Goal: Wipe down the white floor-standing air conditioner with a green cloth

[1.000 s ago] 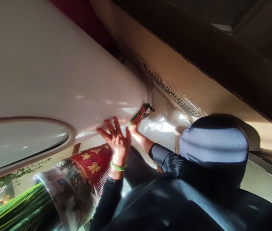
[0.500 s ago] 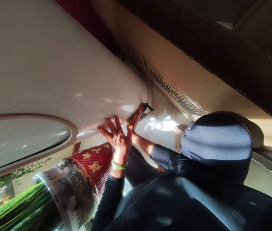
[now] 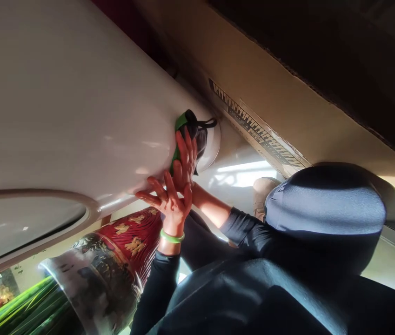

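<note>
My left hand (image 3: pixel 168 201), with a green bangle at the wrist, lies flat with fingers spread against the underside of a large glossy white ceramic body (image 3: pixel 78 107). Just above it my right hand (image 3: pixel 185 158) presses a green and black cloth (image 3: pixel 189 126) against the same white surface, near its rounded end. The fingers of that hand are close together over the cloth. A black loop of the cloth sticks out to the right. Both arms wear dark sleeves.
A red vase with gold figures (image 3: pixel 127 242) holding green leaves stands at lower left. A cardboard box with a printed strip (image 3: pixel 263 135) runs behind the white body. A rounded shape under dark cloth (image 3: pixel 323 209) fills the lower right.
My right hand has moved up and left over the white surface, and more of the cloth now shows. The left hand has stayed almost in place.
</note>
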